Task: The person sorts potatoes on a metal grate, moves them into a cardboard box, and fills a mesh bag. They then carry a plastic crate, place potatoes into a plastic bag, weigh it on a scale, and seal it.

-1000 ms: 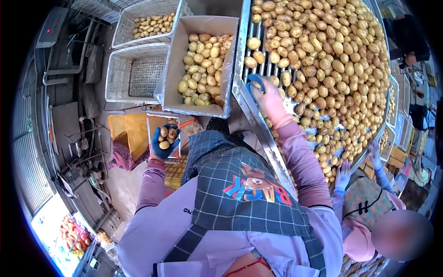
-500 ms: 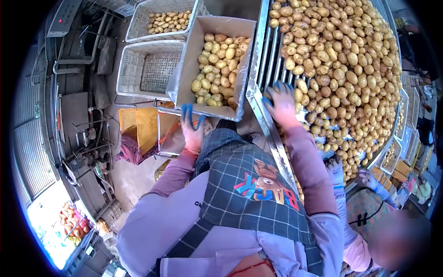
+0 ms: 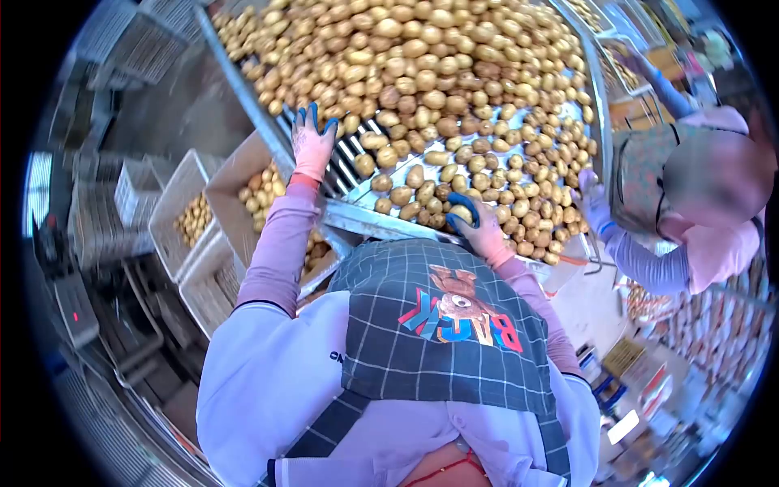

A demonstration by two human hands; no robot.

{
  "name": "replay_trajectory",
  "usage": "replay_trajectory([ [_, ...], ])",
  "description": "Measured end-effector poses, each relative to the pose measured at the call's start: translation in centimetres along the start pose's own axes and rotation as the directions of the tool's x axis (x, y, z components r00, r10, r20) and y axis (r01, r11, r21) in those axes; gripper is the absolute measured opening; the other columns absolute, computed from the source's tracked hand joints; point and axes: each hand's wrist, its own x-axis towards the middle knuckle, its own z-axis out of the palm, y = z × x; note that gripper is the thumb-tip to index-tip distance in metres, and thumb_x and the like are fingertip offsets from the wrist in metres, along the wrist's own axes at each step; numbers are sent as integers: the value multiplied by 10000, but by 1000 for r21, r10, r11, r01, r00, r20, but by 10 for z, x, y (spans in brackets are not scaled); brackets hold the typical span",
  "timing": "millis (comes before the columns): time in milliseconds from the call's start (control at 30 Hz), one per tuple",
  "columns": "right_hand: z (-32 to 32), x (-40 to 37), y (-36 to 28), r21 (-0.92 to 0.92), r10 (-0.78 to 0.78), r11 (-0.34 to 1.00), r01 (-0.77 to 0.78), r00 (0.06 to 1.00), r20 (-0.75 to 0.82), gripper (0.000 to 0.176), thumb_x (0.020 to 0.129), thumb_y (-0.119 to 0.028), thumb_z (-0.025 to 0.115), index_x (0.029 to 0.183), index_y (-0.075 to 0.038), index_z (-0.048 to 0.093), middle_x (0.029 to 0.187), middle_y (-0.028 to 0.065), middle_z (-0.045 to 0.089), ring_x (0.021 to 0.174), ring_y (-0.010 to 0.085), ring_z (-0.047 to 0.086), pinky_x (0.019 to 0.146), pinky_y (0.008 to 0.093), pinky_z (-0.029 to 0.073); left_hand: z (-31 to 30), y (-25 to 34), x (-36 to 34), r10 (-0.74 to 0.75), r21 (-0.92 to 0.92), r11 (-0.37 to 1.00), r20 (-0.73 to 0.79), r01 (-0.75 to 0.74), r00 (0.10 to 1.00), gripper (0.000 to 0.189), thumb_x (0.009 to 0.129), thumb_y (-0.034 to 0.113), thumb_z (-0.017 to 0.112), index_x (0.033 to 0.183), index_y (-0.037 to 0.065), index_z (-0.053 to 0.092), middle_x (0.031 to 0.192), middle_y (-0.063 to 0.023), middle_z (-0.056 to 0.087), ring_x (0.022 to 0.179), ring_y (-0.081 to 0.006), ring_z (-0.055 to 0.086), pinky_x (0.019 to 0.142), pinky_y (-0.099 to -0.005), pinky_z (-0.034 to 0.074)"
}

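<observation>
A big heap of potatoes (image 3: 422, 65) covers the sorting table, thinning out toward me. My left hand (image 3: 312, 150), in a pink glove with blue fingertips, is above the metal rollers (image 3: 349, 158) at the heap's near left edge. Its fingers are spread, with nothing in them. My right hand (image 3: 484, 231), gloved the same way, curls its fingers around a single potato (image 3: 462, 214) near the front edge. Loose potatoes lie around that hand on a pale surface (image 3: 398, 174).
A cardboard box (image 3: 231, 183) with potatoes stands left of the metal table frame (image 3: 280, 154). Plastic crates (image 3: 174, 215) are beside it, one holding potatoes. At the right, a co-worker (image 3: 649, 187) reaches with a gloved hand (image 3: 595, 199) to the table's right edge.
My view has turned right, from the box and crates toward the table. My left hand has gone from the box to the rollers. My right hand has left the rollers and grasped a potato.
</observation>
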Motion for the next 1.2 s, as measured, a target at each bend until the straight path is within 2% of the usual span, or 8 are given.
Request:
replay_trajectory([
  [133,7,-33,31,956,461,79,-282,861,216,565,994,-524,329,1180,-36,543,883,116,657,463,139,467,380,214,330,13,104,-5,210,-337,928,127,-157,969,462,881,357,611,1231,56,597,1312,-221,522,1243,-350,462,1062,-422,338],
  [267,-19,-36,-10,753,348,656,-53,907,-238,369,1035,-295,356,1166,-32,580,1115,109,621,866,141,623,718,272,531,38,187,-92,192,-730,455,639,509,744,436,901,353,604,1222,58,596,1267,-189,561,1171,-342,523,1029,-411,379],
  [367,-32,-31,-24,867,381,497,-43,908,-174,356,957,-92,487,1304,-14,498,1292,118,550,1201,184,496,1035,313,372,43,207,-136,647,-446,746,661,-495,379,444,979,352,464,1332,83,469,1242,-36,579,1151,-179,541,1092,-408,305],
  [500,-20,-50,52,-351,103,930,-111,994,-40,426,906,-192,526,1331,-178,518,1410,155,445,1326,366,377,1106,484,279,30,193,-114,557,-275,51,806,960,201,443,979,365,456,1301,62,475,1289,-112,542,1170,-226,546,995,-428,441],
  [833,-25,41,49,-247,-16,969,-29,984,-177,353,769,-195,618,1120,-185,643,1227,146,543,1192,362,468,1055,530,314,-83,-24,-114,46,-727,685,107,46,993,358,843,-35,556,1190,13,481,1127,-130,612,1030,-182,602,853,-311,519],
  [900,6,62,11,-220,-323,899,379,912,251,366,795,-243,624,1157,-192,621,1258,141,534,1228,351,455,1079,534,284,-104,-93,-143,229,201,939,238,-278,944,326,874,30,587,1194,50,532,1064,-87,641,1096,-173,552,862,-298,497],
  [1033,-19,26,65,-159,-412,824,544,767,492,452,842,-343,607,1280,-246,554,1402,96,454,1368,347,314,1130,588,163,-144,-137,-189,-876,-445,-84,459,892,146,413,924,198,567,1280,0,497,1097,-100,623,1043,-150,561,893,-305,459],
  [1200,-122,58,118,-629,156,773,82,936,315,287,831,-306,621,1060,-135,650,1072,116,629,1068,294,569,1054,495,329,-133,-108,-193,-698,-601,610,-98,517,710,417,923,127,577,1277,-73,482,1238,-153,551,1111,-220,533,966,-345,419],
])
